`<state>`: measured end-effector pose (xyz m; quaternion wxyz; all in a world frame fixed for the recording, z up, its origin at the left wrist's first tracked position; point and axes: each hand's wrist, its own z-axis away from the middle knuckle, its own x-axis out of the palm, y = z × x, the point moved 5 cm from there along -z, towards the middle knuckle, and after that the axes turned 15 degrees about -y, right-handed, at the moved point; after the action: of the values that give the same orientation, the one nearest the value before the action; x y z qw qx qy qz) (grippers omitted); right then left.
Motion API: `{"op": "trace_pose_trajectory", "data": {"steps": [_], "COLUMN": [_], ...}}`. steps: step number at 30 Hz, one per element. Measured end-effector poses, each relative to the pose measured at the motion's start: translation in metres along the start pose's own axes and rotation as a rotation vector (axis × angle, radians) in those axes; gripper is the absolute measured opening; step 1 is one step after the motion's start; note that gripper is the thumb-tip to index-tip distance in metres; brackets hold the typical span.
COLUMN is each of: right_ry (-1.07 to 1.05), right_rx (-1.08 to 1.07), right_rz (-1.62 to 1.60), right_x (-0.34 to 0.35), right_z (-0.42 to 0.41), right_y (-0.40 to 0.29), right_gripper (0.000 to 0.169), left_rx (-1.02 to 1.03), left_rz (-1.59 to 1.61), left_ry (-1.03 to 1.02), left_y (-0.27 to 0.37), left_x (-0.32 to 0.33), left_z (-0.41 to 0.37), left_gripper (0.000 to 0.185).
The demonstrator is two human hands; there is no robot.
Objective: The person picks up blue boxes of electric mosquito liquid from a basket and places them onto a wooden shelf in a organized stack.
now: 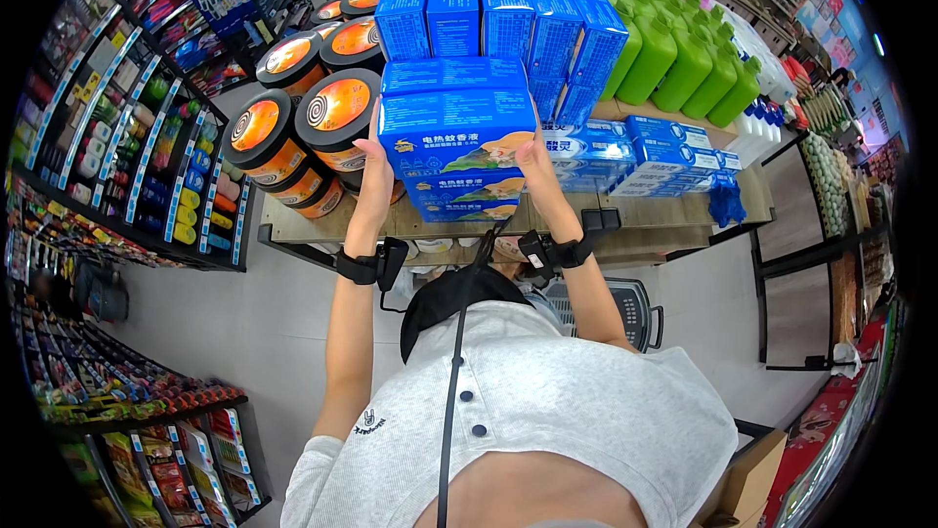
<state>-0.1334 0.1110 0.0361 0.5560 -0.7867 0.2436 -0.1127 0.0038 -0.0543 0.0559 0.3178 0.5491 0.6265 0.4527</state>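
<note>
A blue printed carton (458,134) sits on top of a short stack at the front of a wooden display table (333,226). My left hand (375,173) grips its left side, thumb towards the front face. On the opposite side my right hand (538,162) holds it the same way. Both hands' other fingers are mostly hidden along the carton's sides. Beneath are matching blue cartons (469,210), and behind rises a taller pile of upright blue cartons (506,15). Whether the held carton rests on those below or is slightly raised, I cannot tell.
Black-lidded orange tubs (341,107) are stacked at the left. To the right stand green plastic bottles (681,70) and blue-white boxes (667,143). A grey shopping basket (634,308) is on the floor below the table's right side. Stocked shelves (139,140) line the far left.
</note>
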Motion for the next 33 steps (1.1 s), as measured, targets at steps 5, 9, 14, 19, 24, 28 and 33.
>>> {"op": "trace_pose_trajectory", "data": {"steps": [5, 9, 14, 19, 24, 28, 33], "right_ry": [-0.021, 0.019, -0.011, 0.019, 0.253, 0.331, 0.094], "right_rx": [0.049, 0.063, 0.084, -0.085, -0.18, 0.011, 0.452], "right_rz": [-0.054, -0.013, -0.032, 0.111, 0.152, -0.027, 0.646], "right_x": [0.001, -0.001, -0.004, -0.009, -0.024, -0.037, -0.052], "right_z": [0.006, 0.007, 0.01, 0.008, 0.038, 0.084, 0.134], "right_y": [-0.015, -0.012, -0.001, -0.009, -0.016, -0.001, 0.012], "right_gripper": [0.104, 0.103, 0.102, 0.1, 0.086, 0.068, 0.045], "left_rx": [-0.003, 0.004, 0.013, 0.065, 0.188, 0.061, -0.261], "left_rz": [-0.07, -0.088, -0.055, -0.032, -0.303, -0.691, -0.864], "left_ry": [0.018, 0.023, 0.018, 0.05, 0.154, 0.045, -0.073], "left_y": [-0.007, -0.012, -0.015, -0.008, 0.03, 0.052, 0.024], "left_x": [0.002, 0.0, -0.001, 0.003, 0.013, 0.029, 0.033], "left_z": [-0.003, -0.006, -0.004, -0.004, 0.019, 0.054, 0.103], "left_gripper": [0.08, 0.085, 0.084, 0.08, 0.078, 0.076, 0.065]}}
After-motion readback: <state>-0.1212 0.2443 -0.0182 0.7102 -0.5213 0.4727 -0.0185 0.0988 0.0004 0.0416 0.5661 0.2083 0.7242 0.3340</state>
